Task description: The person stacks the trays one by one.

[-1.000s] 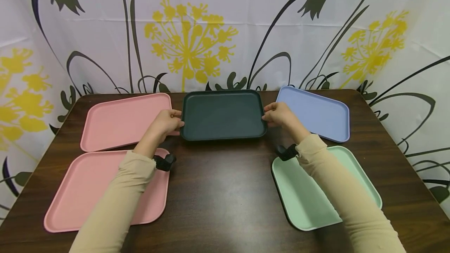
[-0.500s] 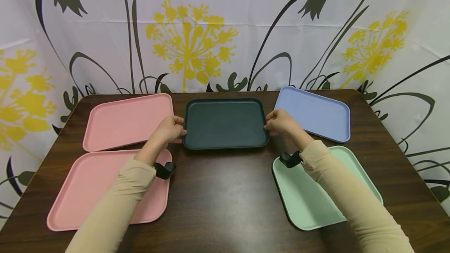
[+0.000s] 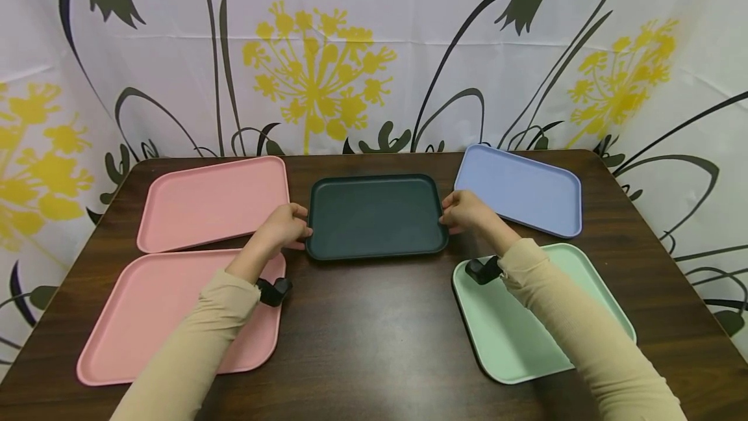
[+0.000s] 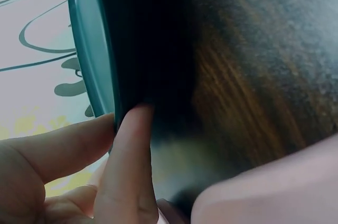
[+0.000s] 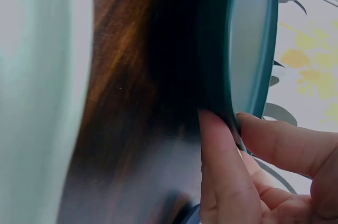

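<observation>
A dark green rectangular tray [image 3: 376, 216] is in the middle of the table's far half. My left hand [image 3: 282, 226] pinches its left short edge between thumb and fingers. On the opposite short edge, my right hand [image 3: 467, 210] grips the rim the same way. In the left wrist view, fingers [image 4: 132, 155] hold the tray's rim from both sides, with dark shadow beneath the tray. The right wrist view gives a similar look: the tray wall [image 5: 252, 39] rises from between thumb and fingers [image 5: 219, 160].
Two pink trays, one far [image 3: 213, 200] and one near [image 3: 158, 310], lie at the left. A blue tray [image 3: 520, 190] sits at the far right, with a light green tray [image 3: 502, 323] in front of it, partly under my right arm. A flowered curtain [image 3: 438, 5] hangs behind the table.
The dark green tray has come toward me from the table's far edge, still held at both ends. Both hands have moved with it; the other trays stay put.
</observation>
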The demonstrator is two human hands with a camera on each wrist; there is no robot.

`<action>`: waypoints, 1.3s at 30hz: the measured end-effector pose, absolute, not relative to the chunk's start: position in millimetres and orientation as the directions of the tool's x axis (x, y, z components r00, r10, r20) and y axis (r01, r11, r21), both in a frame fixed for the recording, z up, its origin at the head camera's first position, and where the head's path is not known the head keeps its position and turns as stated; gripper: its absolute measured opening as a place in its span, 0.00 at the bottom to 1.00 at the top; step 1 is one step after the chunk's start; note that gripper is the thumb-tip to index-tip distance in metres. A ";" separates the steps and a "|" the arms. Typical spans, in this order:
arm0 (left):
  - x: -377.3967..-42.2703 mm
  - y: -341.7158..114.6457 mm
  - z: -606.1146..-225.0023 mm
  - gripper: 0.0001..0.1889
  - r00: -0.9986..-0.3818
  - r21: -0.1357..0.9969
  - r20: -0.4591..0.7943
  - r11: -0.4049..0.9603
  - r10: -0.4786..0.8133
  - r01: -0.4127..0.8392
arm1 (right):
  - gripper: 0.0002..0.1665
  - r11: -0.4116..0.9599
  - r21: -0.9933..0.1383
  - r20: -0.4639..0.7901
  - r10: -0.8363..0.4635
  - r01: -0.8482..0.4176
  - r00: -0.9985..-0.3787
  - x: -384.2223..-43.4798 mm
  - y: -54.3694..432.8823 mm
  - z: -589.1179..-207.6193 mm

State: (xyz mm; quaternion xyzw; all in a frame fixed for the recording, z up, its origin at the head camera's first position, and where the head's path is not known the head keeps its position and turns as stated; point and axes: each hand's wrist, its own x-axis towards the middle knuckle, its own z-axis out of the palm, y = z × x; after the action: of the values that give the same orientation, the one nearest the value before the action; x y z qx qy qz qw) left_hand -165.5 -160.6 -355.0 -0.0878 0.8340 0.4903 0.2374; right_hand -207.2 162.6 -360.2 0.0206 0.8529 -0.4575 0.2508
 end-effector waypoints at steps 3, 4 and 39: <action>-164.9 -160.1 -356.6 0.27 -0.865 0.773 -0.492 0.506 0.097 -0.383 | 0.20 0.576 -0.772 -0.450 -0.194 0.270 -0.872 -205.9 162.8 -361.6; -164.9 -159.8 -356.9 0.27 -0.863 0.772 -0.495 0.506 0.099 -0.385 | 0.20 0.574 -0.772 -0.452 -0.193 0.273 -0.871 -205.6 162.8 -362.1; -163.4 -162.1 -361.4 0.27 -0.843 0.770 -0.522 0.500 0.134 -0.397 | 0.23 0.589 -0.756 -0.492 -0.221 0.287 -0.842 -210.2 167.7 -373.3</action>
State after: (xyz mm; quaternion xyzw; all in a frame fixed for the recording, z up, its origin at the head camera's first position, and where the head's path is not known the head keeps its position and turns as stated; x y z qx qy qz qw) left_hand -163.4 -162.1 -361.4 -0.0798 0.8233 0.4934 0.2690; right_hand -210.2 167.7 -373.3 0.0194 0.8461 -0.4529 0.2804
